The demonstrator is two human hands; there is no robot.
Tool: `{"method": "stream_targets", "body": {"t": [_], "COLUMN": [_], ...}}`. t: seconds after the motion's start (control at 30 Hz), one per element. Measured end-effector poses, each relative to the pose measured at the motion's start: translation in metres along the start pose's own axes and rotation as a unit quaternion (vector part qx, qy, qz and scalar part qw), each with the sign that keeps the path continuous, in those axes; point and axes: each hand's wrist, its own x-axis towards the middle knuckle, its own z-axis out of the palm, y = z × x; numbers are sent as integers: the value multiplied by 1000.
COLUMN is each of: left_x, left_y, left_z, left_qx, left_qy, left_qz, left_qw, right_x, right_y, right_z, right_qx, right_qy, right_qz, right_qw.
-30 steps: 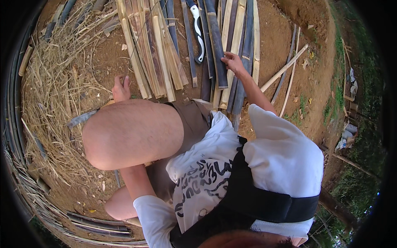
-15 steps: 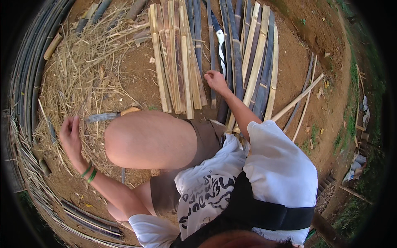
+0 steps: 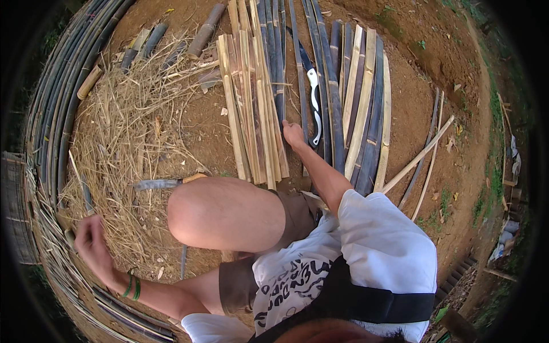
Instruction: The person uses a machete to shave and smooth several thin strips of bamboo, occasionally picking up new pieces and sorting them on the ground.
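My right hand (image 3: 294,136) is closed, its fingertips pinched at the near end of a dark bamboo strip (image 3: 279,86) among the split bamboo. Just to its right lies a saw (image 3: 314,97) with a curved white-and-black handle and a dark blade pointing away. My left hand (image 3: 94,247) hangs out at the left, blurred, fingers loosely apart with nothing visible in them. Beyond my bent knee a large knife (image 3: 157,184) with a wooden handle rests on straw and shavings. Pale split bamboo strips (image 3: 251,114) lie left of my right hand.
More dark and pale strips (image 3: 366,108) lie to the right, with a loose pole (image 3: 420,153) slanting beside them. Short bamboo pieces (image 3: 206,31) lie at the far left. Long bamboo poles (image 3: 74,97) line the left edge. Straw (image 3: 131,120) covers the soil there.
The head view has shifted, so the scene sits lower and further right. My right hand has moved left, to the end of a dark strip. My left hand has swung lower and outward.
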Motion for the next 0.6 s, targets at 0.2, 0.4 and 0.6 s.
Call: {"method": "stream_targets", "body": {"t": [0.2, 0.4, 0.6], "left_x": [2, -9, 15], "left_y": [25, -53, -63], "left_z": [-63, 2, 173], "left_qx": [76, 51, -61], "left_qy": [256, 99, -12], "left_qz": [-105, -203, -238], "left_qw": [958, 973, 969], "right_x": [10, 14, 9], "right_y": [19, 25, 8], "right_z": [-3, -5, -47], "right_qx": [3, 107, 307], "right_qy": [16, 69, -46], "right_qz": [-46, -53, -1], "right_qw": [999, 990, 951]}}
